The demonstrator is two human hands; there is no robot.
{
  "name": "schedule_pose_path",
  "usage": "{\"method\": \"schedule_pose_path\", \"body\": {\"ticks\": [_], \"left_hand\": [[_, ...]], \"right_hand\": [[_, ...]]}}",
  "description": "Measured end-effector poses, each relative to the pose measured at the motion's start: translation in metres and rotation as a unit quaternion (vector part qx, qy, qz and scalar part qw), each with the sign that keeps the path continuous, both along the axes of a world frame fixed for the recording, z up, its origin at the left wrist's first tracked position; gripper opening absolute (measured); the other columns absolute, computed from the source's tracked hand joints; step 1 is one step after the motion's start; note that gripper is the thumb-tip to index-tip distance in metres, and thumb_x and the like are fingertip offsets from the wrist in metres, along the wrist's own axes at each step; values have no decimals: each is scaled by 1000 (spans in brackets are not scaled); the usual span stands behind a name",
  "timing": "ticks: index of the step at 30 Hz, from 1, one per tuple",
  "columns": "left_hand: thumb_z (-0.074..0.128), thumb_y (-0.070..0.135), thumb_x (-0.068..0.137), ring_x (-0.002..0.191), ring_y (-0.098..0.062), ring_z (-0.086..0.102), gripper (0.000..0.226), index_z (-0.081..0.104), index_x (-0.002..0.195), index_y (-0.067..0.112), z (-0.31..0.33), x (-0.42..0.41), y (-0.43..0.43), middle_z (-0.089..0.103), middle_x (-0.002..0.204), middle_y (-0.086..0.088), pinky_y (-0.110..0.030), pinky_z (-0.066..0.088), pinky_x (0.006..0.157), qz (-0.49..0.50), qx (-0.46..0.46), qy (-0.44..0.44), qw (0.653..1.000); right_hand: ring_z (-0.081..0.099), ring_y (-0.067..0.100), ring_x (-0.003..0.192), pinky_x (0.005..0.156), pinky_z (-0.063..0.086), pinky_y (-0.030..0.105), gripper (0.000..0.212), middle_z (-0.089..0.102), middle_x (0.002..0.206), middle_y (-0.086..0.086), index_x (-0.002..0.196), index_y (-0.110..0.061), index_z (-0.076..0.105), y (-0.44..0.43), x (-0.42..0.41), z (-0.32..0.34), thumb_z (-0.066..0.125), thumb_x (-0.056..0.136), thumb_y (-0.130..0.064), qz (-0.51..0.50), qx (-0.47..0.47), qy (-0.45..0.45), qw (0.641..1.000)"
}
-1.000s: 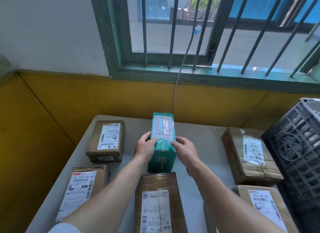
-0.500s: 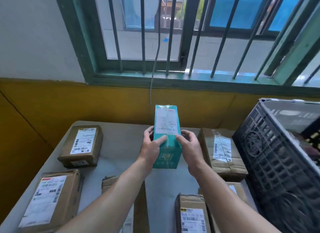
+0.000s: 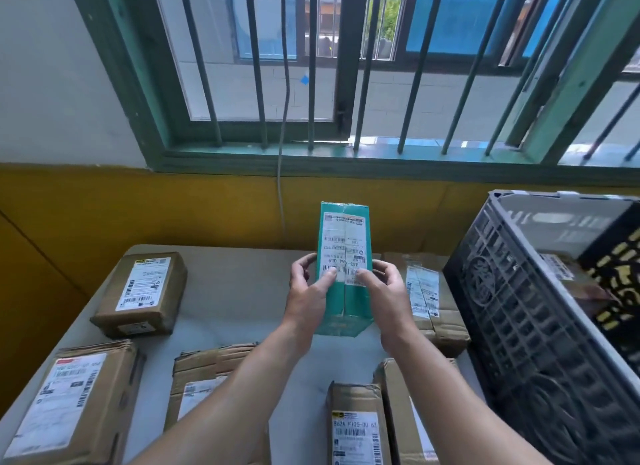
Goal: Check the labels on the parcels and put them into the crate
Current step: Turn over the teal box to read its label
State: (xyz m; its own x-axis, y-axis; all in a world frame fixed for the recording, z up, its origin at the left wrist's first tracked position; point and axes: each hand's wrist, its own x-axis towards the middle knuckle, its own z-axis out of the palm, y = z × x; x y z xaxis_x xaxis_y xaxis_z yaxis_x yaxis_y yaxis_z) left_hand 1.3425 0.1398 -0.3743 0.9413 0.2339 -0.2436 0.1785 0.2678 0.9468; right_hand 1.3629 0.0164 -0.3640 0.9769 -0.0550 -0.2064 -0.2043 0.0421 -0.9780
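A tall teal parcel (image 3: 349, 305) with a white shipping label facing me is held above the table's middle. My left hand (image 3: 308, 291) grips its left side with the thumb on the label. My right hand (image 3: 382, 286) grips its right side, thumb also on the label. The dark grey slatted crate (image 3: 519, 326) stands at the right, tilted toward me, with a brown parcel and a black-and-yellow item inside. Several brown cardboard parcels lie on the grey table (image 3: 235, 291), among them one at the far left (image 3: 142, 293) and one behind my right hand (image 3: 429, 298).
Nearer me lie more brown parcels: one at the left edge (image 3: 72, 402), one under my left forearm (image 3: 204, 378) and one at the bottom centre (image 3: 356, 426). A yellow wall and a barred green window stand behind the table. A grey cable (image 3: 282, 118) hangs from the window.
The teal parcel has been lifted higher and shifted slightly right, toward the crate. My view has turned right, so more of the crate shows.
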Motion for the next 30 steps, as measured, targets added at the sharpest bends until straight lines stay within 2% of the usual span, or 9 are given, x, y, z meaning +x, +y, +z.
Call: {"method": "schedule_pose_path", "body": {"ticks": [5,9,11,13,16,20,24,27,30], "left_hand": [[63,28,101,107,-20,71,25,47,119,35,-1,-2,-4,69,123,1,-41,61,89,-4,-15,0,1000],[59,30,104,106,-16,72,38,45,139,38,-3,-5,-6,68,125,6,-33,63,80,-20,0,-6,1000],[59,30,104,109,-16,71,43,47,145,36,-5,-6,-7,68,130,3,-32,63,79,-24,1,-8,1000],[60,26,103,109,-18,71,41,49,141,37,-6,-7,-6,69,127,3,-33,63,80,-17,-8,0,1000],[63,22,101,108,-21,71,30,50,124,37,-6,-8,-5,70,121,0,-35,60,80,-7,-18,7,1000],[66,31,99,104,-23,73,35,46,127,29,-4,-5,-5,69,123,-3,-44,63,87,-2,-3,3,1000],[66,28,99,110,-23,71,38,44,130,34,-5,-4,-4,66,128,-2,-46,61,92,-10,4,-20,1000],[72,43,88,114,-24,70,60,45,141,45,-2,-6,-5,60,137,0,-53,59,95,-22,-10,-12,1000],[73,58,74,112,-26,72,58,56,129,54,-4,-4,-7,55,143,-5,-53,62,89,-16,-29,-2,999]], "right_hand": [[68,16,101,77,60,34,24,69,112,0,119,-21,54,-4,-5,-3,64,97,-27,0,0,3,1000],[68,17,107,89,60,42,32,69,117,-1,128,-23,54,-5,-6,-6,63,98,-25,6,5,5,1000],[69,18,107,90,60,43,32,71,116,-2,129,-26,56,-5,-6,-6,61,98,-21,14,20,6,1000],[70,18,105,88,60,41,30,72,114,-3,125,-29,58,-6,-6,-7,62,97,-20,17,21,5,1000],[69,21,107,91,59,48,25,71,114,-1,114,-33,58,-8,-5,-8,68,91,-35,7,3,-2,1000],[72,22,100,86,61,51,29,70,114,4,117,-29,53,-4,-5,-7,69,94,-37,4,-16,-6,1000],[71,21,104,89,60,50,32,69,119,0,122,-34,51,-5,-7,-7,68,94,-33,15,-11,-19,1000],[72,21,103,85,62,50,37,66,124,0,125,-42,53,-6,-7,-6,68,91,-37,32,-11,-20,999],[71,20,103,83,62,49,38,64,126,1,109,-49,57,-4,-9,-5,68,73,-51,29,-14,-20,999]]}}
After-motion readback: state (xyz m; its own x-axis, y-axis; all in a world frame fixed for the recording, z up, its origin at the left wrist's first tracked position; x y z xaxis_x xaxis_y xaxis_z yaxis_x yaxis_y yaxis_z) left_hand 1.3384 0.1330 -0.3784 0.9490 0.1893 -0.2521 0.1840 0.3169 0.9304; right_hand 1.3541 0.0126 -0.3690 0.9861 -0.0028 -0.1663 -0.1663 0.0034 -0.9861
